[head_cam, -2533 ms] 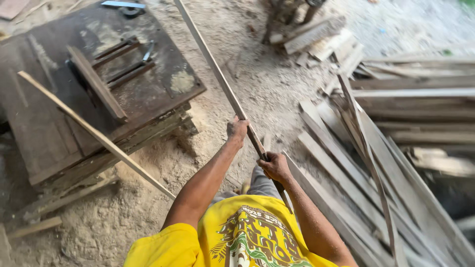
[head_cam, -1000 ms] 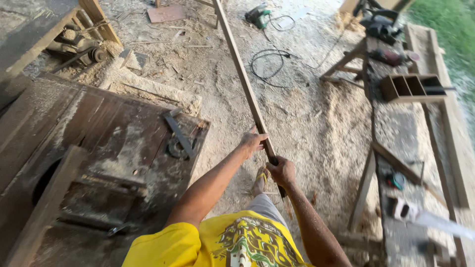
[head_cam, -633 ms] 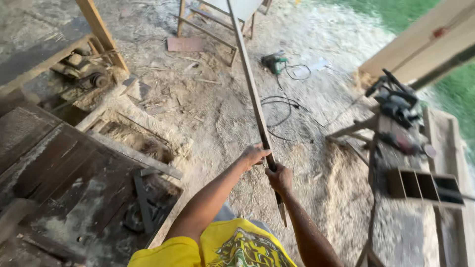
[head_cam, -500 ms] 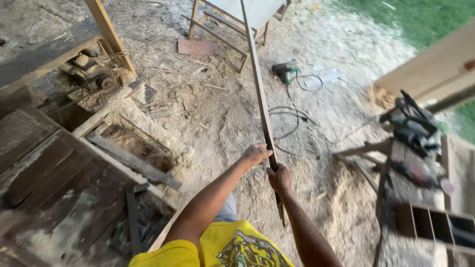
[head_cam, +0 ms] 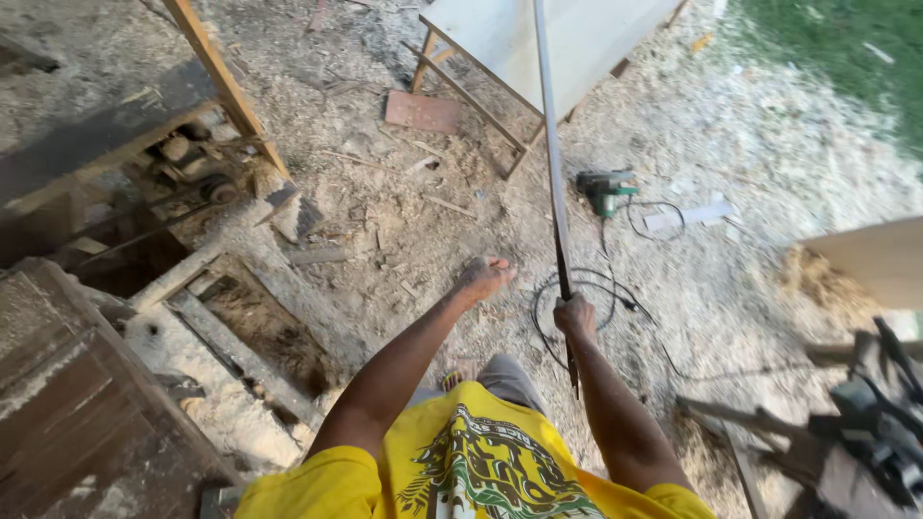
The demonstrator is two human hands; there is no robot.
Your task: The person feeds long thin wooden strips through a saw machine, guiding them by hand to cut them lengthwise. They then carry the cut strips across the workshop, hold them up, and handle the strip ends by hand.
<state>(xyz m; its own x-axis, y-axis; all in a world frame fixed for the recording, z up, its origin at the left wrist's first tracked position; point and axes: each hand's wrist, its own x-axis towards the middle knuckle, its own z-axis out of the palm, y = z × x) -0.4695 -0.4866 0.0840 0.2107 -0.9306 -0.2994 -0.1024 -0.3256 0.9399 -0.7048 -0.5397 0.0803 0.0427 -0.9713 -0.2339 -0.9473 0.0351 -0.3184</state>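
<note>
While the right hand (head_cam: 574,316) is closed in a fist round a long thin wooden strip (head_cam: 550,163), the left hand (head_cam: 484,278) hangs free beside it, well apart from the wood, fingers loosely curled and holding nothing. Strip runs from just below the right fist up and away past the top edge of view, nearly upright in frame, crossing in front of a pale board on a wooden trestle (head_cam: 500,48). Ground is sawdust-covered dirt. Green power tool (head_cam: 604,188) lies just right of the strip, black cable (head_cam: 615,308) looping near the right fist. Reddish flat board piece (head_cam: 422,111) lies left of the trestle. Slanted wooden post (head_cam: 223,82) and rough timber framing at left
</note>
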